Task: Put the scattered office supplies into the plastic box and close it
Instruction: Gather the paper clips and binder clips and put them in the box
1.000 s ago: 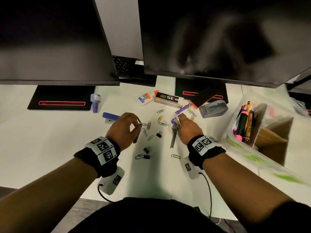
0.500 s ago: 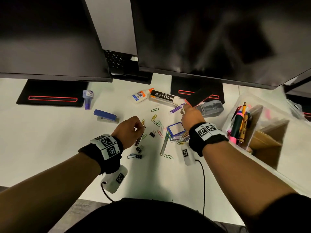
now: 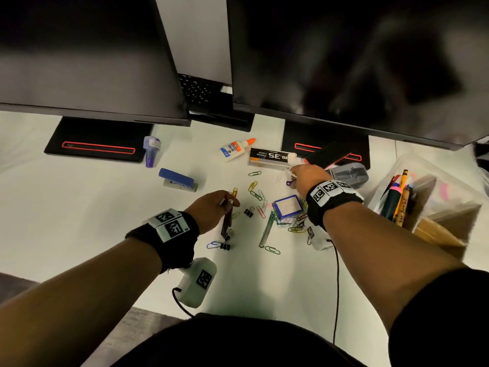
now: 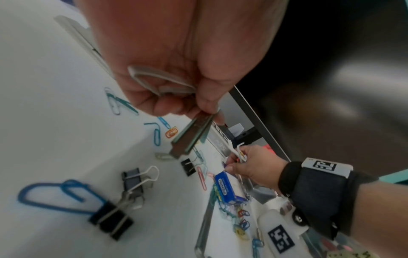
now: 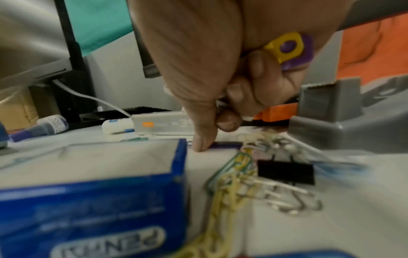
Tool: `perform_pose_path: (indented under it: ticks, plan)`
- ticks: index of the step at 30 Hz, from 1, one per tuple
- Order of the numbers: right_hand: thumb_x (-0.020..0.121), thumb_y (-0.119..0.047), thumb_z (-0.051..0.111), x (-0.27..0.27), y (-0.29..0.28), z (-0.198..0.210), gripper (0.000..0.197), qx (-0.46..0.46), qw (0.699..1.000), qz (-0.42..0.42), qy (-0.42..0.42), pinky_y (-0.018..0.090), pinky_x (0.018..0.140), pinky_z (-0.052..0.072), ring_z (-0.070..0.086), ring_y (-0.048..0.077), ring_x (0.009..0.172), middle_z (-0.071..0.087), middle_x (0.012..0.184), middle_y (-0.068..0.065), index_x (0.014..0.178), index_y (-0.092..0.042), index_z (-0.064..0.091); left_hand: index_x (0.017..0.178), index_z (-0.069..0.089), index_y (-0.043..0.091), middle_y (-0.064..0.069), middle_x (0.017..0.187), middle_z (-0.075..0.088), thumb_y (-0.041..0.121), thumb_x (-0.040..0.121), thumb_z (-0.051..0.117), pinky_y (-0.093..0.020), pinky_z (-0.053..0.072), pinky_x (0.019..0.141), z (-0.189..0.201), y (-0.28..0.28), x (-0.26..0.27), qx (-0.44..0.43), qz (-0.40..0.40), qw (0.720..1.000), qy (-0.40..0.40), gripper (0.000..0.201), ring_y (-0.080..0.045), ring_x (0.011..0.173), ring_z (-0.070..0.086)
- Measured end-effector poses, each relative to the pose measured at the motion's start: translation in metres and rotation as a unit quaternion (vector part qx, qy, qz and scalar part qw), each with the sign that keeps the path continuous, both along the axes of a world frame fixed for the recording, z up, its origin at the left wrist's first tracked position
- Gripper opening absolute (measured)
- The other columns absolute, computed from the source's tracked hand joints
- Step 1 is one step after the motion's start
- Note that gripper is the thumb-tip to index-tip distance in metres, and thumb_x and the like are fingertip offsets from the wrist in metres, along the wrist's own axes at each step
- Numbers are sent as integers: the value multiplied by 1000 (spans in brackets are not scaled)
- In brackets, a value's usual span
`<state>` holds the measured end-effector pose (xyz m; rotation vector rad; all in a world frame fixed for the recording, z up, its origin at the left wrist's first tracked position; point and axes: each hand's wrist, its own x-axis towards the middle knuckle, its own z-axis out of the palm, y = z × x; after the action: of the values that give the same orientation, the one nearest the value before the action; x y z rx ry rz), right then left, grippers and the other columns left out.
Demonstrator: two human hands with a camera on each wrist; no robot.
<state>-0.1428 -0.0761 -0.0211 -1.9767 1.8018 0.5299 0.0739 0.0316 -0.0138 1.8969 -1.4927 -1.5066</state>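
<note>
Right hand is reaching farther toward the upper centre of the head view than half a second ago, away from the blue-edged staple box it was hovering over; left hand is staying about where it was.

Right hand is grasping a small bundle, a yellow-and-purple plastic piece among it, thumb tip pressing down on a dark purple clip lying on the desk. That clip's long axis is running left-right in the right wrist view, just ahead of the fingers.

Left hand is pinching a strip of staples that is hanging downward, with a pale paper clip tucked in the palm.

Plastic box is sitting open at right edge of the head view, pens inside, nearer the right hand. Paper clips and binder clips are lying between the hands, still scattered.
</note>
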Motion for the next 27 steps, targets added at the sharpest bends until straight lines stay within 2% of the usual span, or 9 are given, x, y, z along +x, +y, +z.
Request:
perform_pose_path:
  ticks: [5, 9, 14, 16, 18, 20, 22, 25, 27]
  plan:
    - [94, -32, 51, -4, 13, 2, 38, -10, 1000, -11, -10, 35, 92, 44, 55, 30, 113, 59, 124, 14, 124, -8, 51, 81, 55, 17, -6, 87, 54, 4, 100, 33, -26, 48, 76, -3, -1, -13, 65, 100, 982, 144, 32, -19, 80, 58]
    - [96, -34, 45, -4, 24, 21, 35, -85, 990, -60, -95, 36, 87, 45, 57, 32, 107, 61, 116, 16, 119, -8, 51, 81, 56, 17, -9, 80, 59, 4, 99, 37, -28, 51, 68, -4, -5, -30, 75, 78, 983, 147, 29, -17, 69, 60]
    - [98, -32, 42, -24, 53, 40, 37, -125, 930, -222, -266, 34, 82, 41, 57, 30, 98, 62, 108, 16, 117, -2, 52, 107, 59, 0, -14, 84, 61, -8, 93, 42, -28, 59, 65, -10, -9, -57, 108, 57, 985, 125, 24, -22, 66, 61]
    - [98, -28, 43, -32, 73, 39, 32, -130, 912, -254, -296, 31, 81, 41, 56, 27, 93, 61, 102, 15, 112, -1, 54, 110, 59, -2, -18, 84, 60, -11, 92, 38, -38, 56, 74, -14, -9, -66, 107, 33, 989, 94, 29, -28, 69, 58]
    - [97, -26, 43, -39, 95, 27, 27, -125, 918, -257, -276, 36, 82, 45, 60, 34, 96, 64, 102, 20, 104, -1, 53, 103, 60, 3, -19, 87, 59, -10, 91, 35, -43, 53, 81, -18, -9, -76, 74, -7, 996, 46, 31, -31, 77, 57]
    - [96, -20, 44, -42, 115, 12, 19, -112, 931, -251, -239, 35, 79, 45, 61, 37, 97, 66, 103, 22, 99, -3, 52, 104, 60, 8, -18, 102, 62, -2, 91, 36, -39, 48, 87, -21, -9, -84, 24, -59, 996, -63, 30, -34, 94, 59]
    - [96, -18, 44, -44, 129, -2, 23, -100, 940, -251, -208, 34, 81, 45, 60, 37, 103, 65, 111, 21, 109, -1, 54, 110, 58, 7, -14, 115, 61, 9, 94, 37, -34, 45, 86, -20, -7, -91, -22, -78, 984, -157, 26, -32, 107, 57]
    - [97, -25, 41, -47, 140, -15, 30, -100, 942, -255, -194, 35, 88, 45, 58, 35, 108, 63, 118, 18, 118, -6, 53, 112, 54, 7, -15, 116, 58, 32, 94, 46, -34, 45, 81, -24, -2, -99, -40, -107, 971, -208, 32, -32, 105, 58]
    - [97, -28, 39, -51, 142, -20, 31, -95, 943, -257, -190, 36, 87, 47, 58, 35, 106, 64, 116, 16, 116, -9, 53, 120, 48, 9, -14, 122, 54, 36, 89, 58, -37, 44, 90, -28, 3, -102, -29, -151, 961, -232, 42, -31, 113, 54]
